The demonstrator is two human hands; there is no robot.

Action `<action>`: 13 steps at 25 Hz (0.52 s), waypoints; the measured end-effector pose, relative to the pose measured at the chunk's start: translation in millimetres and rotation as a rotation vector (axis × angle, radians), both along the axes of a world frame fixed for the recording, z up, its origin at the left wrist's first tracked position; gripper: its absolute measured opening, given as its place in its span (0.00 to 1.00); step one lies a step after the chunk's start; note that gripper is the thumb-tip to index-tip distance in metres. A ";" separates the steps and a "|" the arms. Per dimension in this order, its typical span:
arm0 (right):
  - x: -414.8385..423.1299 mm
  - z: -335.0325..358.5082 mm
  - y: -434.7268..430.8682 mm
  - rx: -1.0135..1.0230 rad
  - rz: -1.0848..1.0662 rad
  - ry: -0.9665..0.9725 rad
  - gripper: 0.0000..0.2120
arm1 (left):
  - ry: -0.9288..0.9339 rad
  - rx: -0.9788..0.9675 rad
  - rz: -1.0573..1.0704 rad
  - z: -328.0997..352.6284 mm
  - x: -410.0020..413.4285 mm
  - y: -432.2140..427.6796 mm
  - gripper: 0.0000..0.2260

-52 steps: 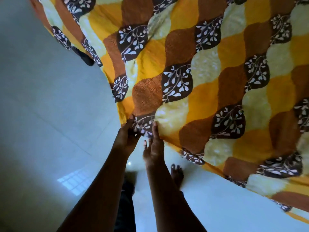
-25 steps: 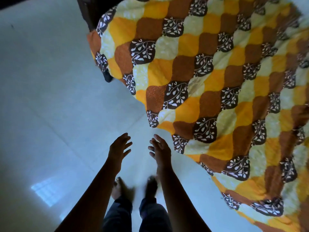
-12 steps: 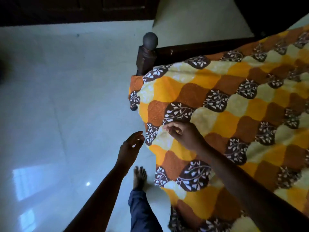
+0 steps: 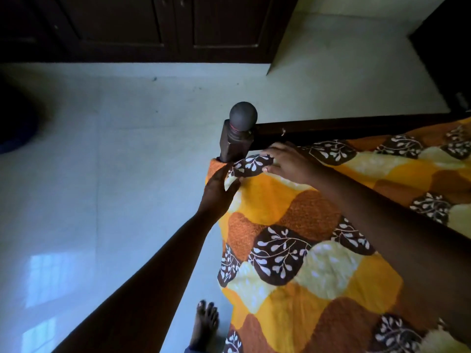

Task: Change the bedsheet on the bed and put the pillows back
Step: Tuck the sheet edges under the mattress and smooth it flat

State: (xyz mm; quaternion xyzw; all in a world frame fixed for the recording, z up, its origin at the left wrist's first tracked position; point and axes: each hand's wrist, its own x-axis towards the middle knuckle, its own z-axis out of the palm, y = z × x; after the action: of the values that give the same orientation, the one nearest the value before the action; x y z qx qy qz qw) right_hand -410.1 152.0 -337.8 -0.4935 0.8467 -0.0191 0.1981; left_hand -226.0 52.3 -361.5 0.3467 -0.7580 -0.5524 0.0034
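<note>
Pinching bedsheet (image 4: 293,256) corner beside bedpost (image 4: 237,136): left hand (image 4: 218,191); right hand (image 4: 289,163) flat, fingers straight, pressing it alongside.

Home bedroom: a dark wooden bed (image 4: 344,127), its corner post (image 4: 235,143) topped with a round knob, is wearing a bedsheet (image 4: 293,250) patterned in orange, yellow and brown scallops with white leaf sprigs. Dark panelled wardrobe doors (image 4: 165,26) are lining the far wall, pale glossy floor tiles (image 4: 102,174) are reflecting a paned patch of light, and a bare foot (image 4: 205,324) is standing beside the bed.
</note>
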 end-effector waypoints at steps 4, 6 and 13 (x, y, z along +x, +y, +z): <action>15.8 16.2 -12.0 -0.299 -0.222 0.003 0.05 | 0.010 0.097 0.004 2.2 -6.5 -1.7 0.20; 45.1 15.3 2.4 -0.409 -0.365 0.050 0.07 | 0.074 0.053 0.076 10.3 7.5 6.6 0.19; 191.7 -34.6 68.7 -0.235 -0.676 0.261 0.30 | 0.031 0.276 0.131 14.3 56.9 22.9 0.17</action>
State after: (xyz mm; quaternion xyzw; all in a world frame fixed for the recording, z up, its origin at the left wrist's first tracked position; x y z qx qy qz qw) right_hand -218.4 220.7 -372.5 -0.2041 0.9718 -0.1172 0.0131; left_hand -169.2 75.2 -347.1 0.3841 -0.6506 -0.6552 0.0034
